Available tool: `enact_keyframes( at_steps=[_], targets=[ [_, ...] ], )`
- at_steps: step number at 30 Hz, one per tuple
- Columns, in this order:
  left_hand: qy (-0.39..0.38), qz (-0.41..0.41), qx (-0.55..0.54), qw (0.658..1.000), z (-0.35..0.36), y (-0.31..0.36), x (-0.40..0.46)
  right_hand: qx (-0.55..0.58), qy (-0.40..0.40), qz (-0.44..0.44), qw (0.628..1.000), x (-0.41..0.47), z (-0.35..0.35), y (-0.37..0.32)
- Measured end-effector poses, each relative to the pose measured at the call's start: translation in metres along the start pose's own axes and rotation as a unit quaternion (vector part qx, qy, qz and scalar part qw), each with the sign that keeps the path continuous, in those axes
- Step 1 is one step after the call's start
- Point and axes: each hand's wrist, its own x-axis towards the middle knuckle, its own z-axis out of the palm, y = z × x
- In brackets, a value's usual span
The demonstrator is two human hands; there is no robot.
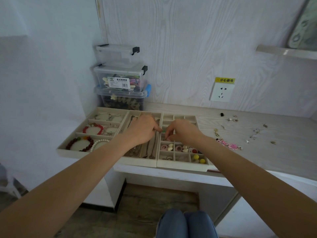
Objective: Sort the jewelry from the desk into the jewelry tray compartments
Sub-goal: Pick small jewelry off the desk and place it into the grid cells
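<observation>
Three beige jewelry trays sit side by side on the desk: a bracelet tray [68, 151], a necklace tray [137, 161] and a small-compartment tray [181, 164]. My left hand [144, 128] and my right hand [183, 130] meet over the divider between the last two. Between the fingertips of both hands shows a tiny green piece [163, 131], apparently an earring; the left fingers pinch it and the right fingers curl down beside it. Loose earrings [255, 133] and a pink flower ornament [228, 145] lie on the desk to the right.
Three stacked clear storage boxes [121, 83] stand in the back left corner behind the trays. A wall socket [220, 92] sits above the desk. The trays overhang the desk's front edge [171, 172]. My knees [185, 224] are below.
</observation>
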Motion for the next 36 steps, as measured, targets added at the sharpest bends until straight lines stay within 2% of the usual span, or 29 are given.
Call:
enact_keyframes(
  at_steps=[8,14,18,23,28,32,36],
  targets=[
    [0.008,0.017,0.007,1.000,-0.001,0.002,-0.001,0.012,-0.010,0.000,1.000,0.004,0.001,0.001],
    [0.006,0.032,-0.005,0.999,0.003,0.005,0.005,0.122,0.025,0.009,0.992,-0.002,0.001,0.005],
    [-0.001,0.029,-0.014,0.999,0.004,0.007,0.009,0.155,0.040,0.025,0.987,-0.004,0.003,0.009],
    [0.002,0.053,0.013,0.999,0.002,0.012,0.009,0.098,0.038,0.058,0.993,-0.001,0.003,0.009],
    [0.004,0.107,0.119,0.987,-0.003,0.022,0.012,0.012,0.033,0.089,0.995,0.001,0.001,0.004],
    [0.013,0.134,0.191,0.972,-0.001,0.027,0.017,-0.007,0.025,0.111,0.993,0.004,0.004,-0.001],
    [-0.004,0.120,0.160,0.980,-0.001,0.024,0.019,-0.006,0.026,0.123,0.992,0.006,0.005,-0.002]
  ],
)
